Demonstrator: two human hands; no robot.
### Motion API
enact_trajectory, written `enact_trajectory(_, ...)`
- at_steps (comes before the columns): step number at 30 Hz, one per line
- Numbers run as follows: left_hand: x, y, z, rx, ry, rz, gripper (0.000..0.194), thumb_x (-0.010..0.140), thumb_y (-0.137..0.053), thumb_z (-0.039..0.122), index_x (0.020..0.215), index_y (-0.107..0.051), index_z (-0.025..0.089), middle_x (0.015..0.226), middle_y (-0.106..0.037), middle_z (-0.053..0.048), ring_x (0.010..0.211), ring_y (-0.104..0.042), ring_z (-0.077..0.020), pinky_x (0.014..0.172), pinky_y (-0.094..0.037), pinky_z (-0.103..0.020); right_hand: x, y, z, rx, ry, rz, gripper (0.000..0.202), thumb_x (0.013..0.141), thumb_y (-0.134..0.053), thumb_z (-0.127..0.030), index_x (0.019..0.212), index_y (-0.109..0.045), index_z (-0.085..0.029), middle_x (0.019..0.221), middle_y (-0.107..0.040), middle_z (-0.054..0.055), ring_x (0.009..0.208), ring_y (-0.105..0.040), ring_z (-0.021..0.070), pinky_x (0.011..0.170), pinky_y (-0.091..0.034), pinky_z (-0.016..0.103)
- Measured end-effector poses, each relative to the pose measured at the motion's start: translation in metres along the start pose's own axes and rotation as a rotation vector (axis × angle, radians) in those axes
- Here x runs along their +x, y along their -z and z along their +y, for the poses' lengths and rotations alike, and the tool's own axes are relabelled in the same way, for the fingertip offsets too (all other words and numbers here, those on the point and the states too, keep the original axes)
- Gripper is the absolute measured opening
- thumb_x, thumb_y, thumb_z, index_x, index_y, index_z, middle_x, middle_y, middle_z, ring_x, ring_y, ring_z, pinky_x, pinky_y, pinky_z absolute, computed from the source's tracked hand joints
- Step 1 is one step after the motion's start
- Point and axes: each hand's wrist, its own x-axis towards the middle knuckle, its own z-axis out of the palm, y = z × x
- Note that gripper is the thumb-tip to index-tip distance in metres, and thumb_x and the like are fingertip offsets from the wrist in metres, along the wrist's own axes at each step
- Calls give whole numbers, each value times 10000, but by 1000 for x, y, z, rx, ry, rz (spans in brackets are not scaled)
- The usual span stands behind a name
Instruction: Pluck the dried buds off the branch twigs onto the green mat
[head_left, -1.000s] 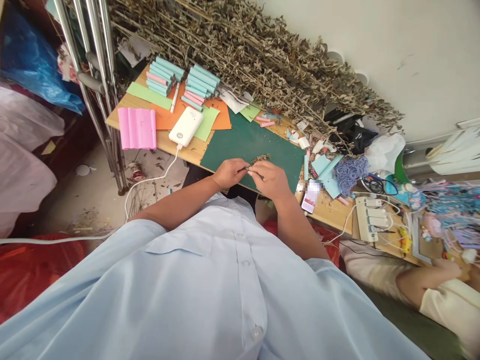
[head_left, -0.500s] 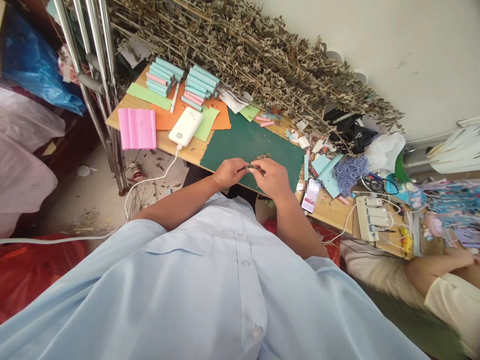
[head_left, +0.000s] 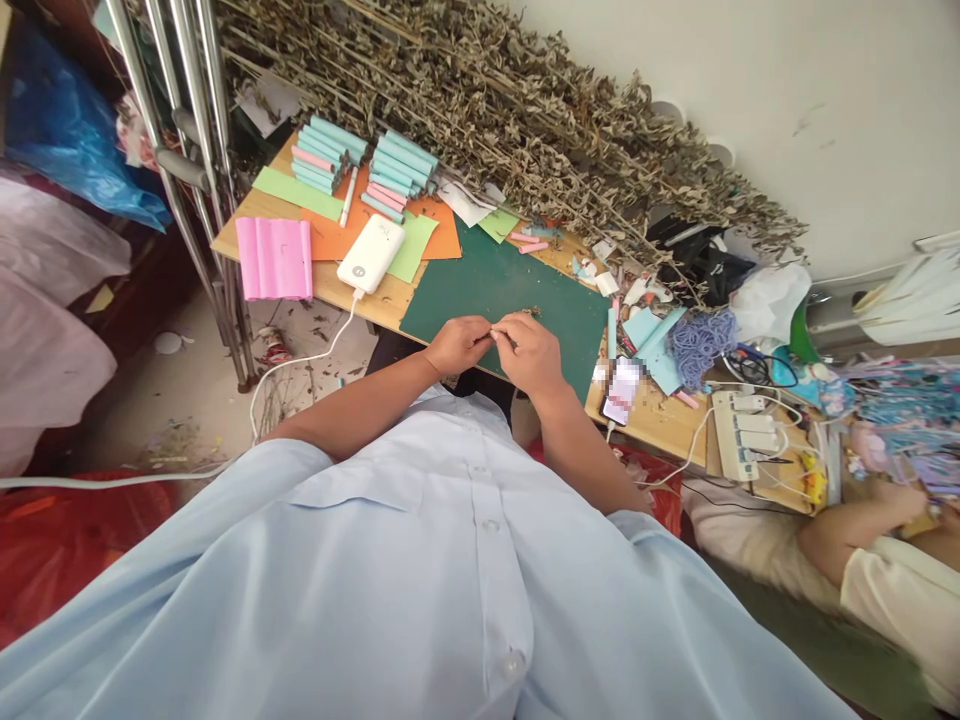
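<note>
My left hand [head_left: 459, 343] and my right hand [head_left: 529, 350] meet fingertip to fingertip over the near edge of the green cutting mat [head_left: 480, 280]. Both are closed in a pinch. Whatever they hold is hidden behind the fingers and too small to name. Just beyond my right hand, a little heap of dried plant crumbs [head_left: 534, 311] lies on the mat, partly covered by that hand.
Dried leafy stalks [head_left: 480, 120] are piled along the back. Blue and pink paper rolls [head_left: 405, 160], a white power bank [head_left: 371, 252] and a pink folded sheet [head_left: 274, 258] lie left. A phone [head_left: 622, 390] and power strip [head_left: 739, 435] lie right. Crutches [head_left: 199, 170] stand left; another person sits right.
My right hand has shifted left, closer against my left hand, covering the small dark bit that showed between the fingertips. My left hand has hardly moved.
</note>
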Motion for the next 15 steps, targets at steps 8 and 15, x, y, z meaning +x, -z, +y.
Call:
enact_trajectory(8, 1, 3, 4, -20, 2, -23, 351, 1088, -481, 391, 977, -731, 172, 876, -720, -96, 845, -678, -207, 791, -524, -321, -11, 3, 8, 30, 1, -4, 288, 1055, -527, -320, 1093, -808, -272, 1185, -789, 70, 1115, -735, 236, 993, -583, 371)
enact_trajectory(15, 0, 2, 1, -17, -10, -10, 324, 1082, -492, 355, 1013, -745, 166, 913, -739, -107, 868, -690, -206, 810, -537, -320, -15, 11, 8, 32, 5, -39, 316, 1074, -530, -384, 1199, -806, -294, 1272, -773, 74, 1181, -726, 252, 1034, -570, 386)
